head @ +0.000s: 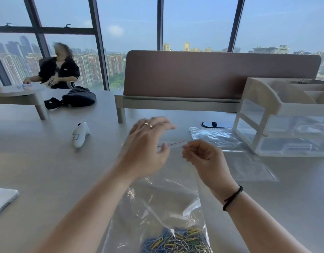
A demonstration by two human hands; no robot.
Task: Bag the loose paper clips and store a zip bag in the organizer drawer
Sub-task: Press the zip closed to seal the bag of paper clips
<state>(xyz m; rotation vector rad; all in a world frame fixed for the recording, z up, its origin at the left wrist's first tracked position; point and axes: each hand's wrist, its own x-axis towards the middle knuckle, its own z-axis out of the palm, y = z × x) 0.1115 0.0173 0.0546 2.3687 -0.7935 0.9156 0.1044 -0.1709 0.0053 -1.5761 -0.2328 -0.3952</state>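
Observation:
A clear zip bag [163, 203] hangs in front of me, its bottom filled with coloured paper clips [177, 240]. Its red-lined zip strip runs between my hands. My right hand [201, 156] pinches the strip's right end. My left hand [146, 148], blurred and wearing a ring, has its thumb and fingertip at the strip's left part with the other fingers spread. At the right stands the white organizer [278, 114] with clear drawers [294, 145], both shut. Empty zip bags [216, 137] lie flat beside it on the table.
A white handheld device [80, 134] lies left of my hands. A brown desk divider [212, 73] stands behind. A black bag [75, 98] and a seated person [57, 70] are at far left. A white flat object [2, 198] sits at the left edge.

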